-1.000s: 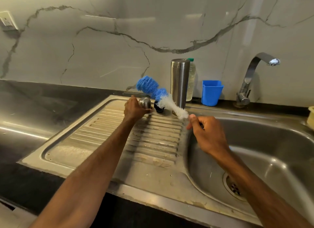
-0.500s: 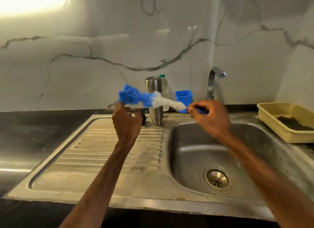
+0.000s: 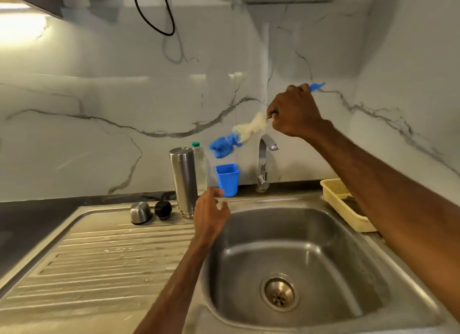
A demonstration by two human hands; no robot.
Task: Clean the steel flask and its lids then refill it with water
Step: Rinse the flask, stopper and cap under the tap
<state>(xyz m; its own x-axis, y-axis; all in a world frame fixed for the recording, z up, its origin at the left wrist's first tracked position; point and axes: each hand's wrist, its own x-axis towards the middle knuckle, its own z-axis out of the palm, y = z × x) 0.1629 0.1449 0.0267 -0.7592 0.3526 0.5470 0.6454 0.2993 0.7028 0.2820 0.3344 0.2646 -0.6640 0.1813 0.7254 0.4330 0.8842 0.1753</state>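
Observation:
The steel flask (image 3: 184, 181) stands upright at the back of the drainboard. Left of it sit the steel lid (image 3: 140, 212) and the black inner lid (image 3: 163, 209). My right hand (image 3: 295, 110) is raised high above the tap and grips the blue handle of the bottle brush (image 3: 236, 137), whose blue and white head points down-left over the blue cup. My left hand (image 3: 210, 215) hovers with relaxed fingers and holds nothing, just right of the flask's base at the basin's edge.
A blue cup (image 3: 227, 179) and a clear plastic bottle (image 3: 200, 169) stand behind the flask. The tap (image 3: 265, 164) rises behind the sink basin (image 3: 298, 259). A yellow tray (image 3: 343, 201) sits at the right. The ribbed drainboard (image 3: 104, 259) spreads to the left.
My left hand set down the steel lid, let go of the brush head and moved right. My right hand lifted the brush high above the tap.

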